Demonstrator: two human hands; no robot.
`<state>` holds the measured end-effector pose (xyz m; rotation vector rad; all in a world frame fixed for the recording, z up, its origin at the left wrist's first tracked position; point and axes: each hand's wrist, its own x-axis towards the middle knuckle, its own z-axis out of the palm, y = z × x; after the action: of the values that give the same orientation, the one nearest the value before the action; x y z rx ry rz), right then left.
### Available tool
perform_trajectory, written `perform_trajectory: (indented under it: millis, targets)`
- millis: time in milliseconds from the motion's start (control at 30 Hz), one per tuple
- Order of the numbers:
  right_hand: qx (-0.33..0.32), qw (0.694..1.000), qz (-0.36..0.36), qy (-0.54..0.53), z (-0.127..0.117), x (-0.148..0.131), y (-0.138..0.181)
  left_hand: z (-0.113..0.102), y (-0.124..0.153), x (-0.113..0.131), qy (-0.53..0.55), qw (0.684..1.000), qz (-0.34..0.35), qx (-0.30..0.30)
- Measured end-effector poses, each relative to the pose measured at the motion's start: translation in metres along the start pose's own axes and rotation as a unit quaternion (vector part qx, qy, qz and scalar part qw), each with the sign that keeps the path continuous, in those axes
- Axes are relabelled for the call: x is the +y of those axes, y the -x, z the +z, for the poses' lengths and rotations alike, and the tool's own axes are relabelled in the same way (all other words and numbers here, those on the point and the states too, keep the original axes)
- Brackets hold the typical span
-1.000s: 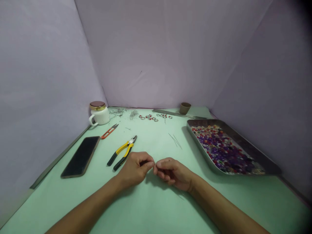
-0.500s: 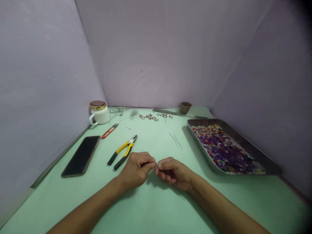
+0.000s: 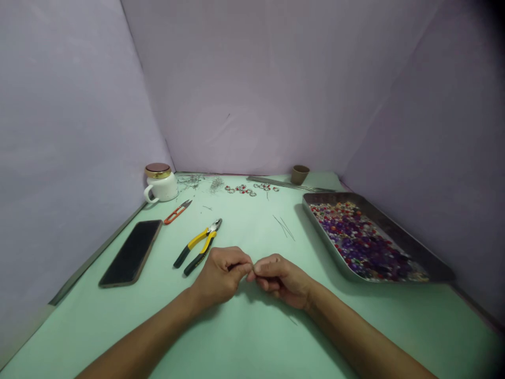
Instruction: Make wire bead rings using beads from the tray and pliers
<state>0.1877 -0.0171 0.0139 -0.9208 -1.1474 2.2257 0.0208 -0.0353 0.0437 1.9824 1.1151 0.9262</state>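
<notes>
My left hand (image 3: 223,276) is closed, its thumb pressed against the curled forefinger in a pinch. Facing it, my right hand (image 3: 284,279) pinches too, and the fingertips of both meet over the middle of the table. Whatever they hold is too small and too covered to make out. A thin wire piece (image 3: 292,319) shows below my right wrist; whether it joins what is in the fingers I cannot tell. Yellow-and-black pliers (image 3: 201,245) lie with handles apart just left of my left hand. Beyond my hands are several short wires (image 3: 284,228).
On the right stands a metal tray (image 3: 329,252) of mixed beads (image 3: 363,242). At the left are a phone (image 3: 132,252), red thread snips (image 3: 177,211) and a lidded white mug (image 3: 163,187). Beaded rings (image 3: 241,190), tangled wire (image 3: 216,184), long rods (image 3: 276,182) and a brown cup (image 3: 300,175) line the back.
My right hand's fingers have shifted slightly under the pinch, one fingertip now reaching further left beneath my left thumb. My left hand and the things on the table stay in place.
</notes>
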Motion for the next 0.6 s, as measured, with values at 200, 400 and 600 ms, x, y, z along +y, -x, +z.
perform_trajectory:
  millis: [200,400,600]
  targets:
    - [-0.016,1.000,-0.019,-0.007,-0.003,0.003,-0.002,0.000,0.000,-0.001,0.007,1.000,-0.011,0.005]
    - [0.037,0.999,-0.011,-0.002,0.006,-0.001,0.000,0.000,0.000,0.000,-0.005,1.000,-0.004,0.002]
    - [0.089,0.996,-0.027,-0.005,0.013,-0.003,0.001,0.001,-0.001,-0.001,0.000,1.000,-0.004,0.001]
